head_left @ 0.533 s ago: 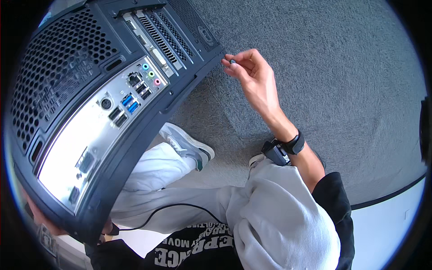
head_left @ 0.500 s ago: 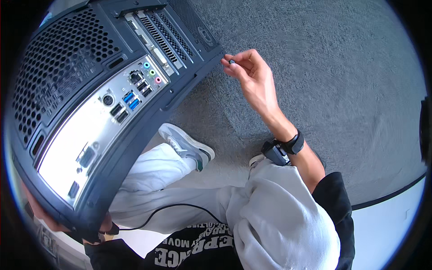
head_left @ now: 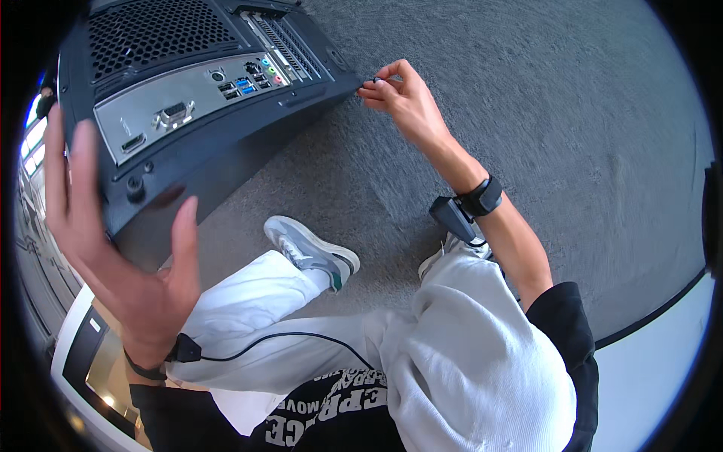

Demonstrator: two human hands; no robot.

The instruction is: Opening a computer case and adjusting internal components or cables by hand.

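Observation:
A black computer case [head_left: 248, 139] stands tilted at the upper left, its back panel with the ports turned up toward me. Near the case's left corner, my left hand [head_left: 128, 264] is open, fingers spread and thumb apart, with nothing in it. A black thumbscrew [head_left: 135, 188] sticks out of the panel edge just beyond that hand. At the case's far right corner, my right hand [head_left: 403, 98] pinches a small dark knob [head_left: 376, 80], which looks like another thumbscrew. The fingertips are right at the case edge; whether the knob touches it is hidden.
Grey carpet [head_left: 572, 151] covers the floor. My shoes [head_left: 312, 248] are planted just this side of the case. A black cable [head_left: 294, 335] runs from my left wrist across my lap. A white-edged piece of furniture [head_left: 71, 331] stands at the lower left.
My left hand has let go of the case's near corner and come up with fingers spread. The case has tipped away and moved farther off. My right hand has shifted slightly up and left.

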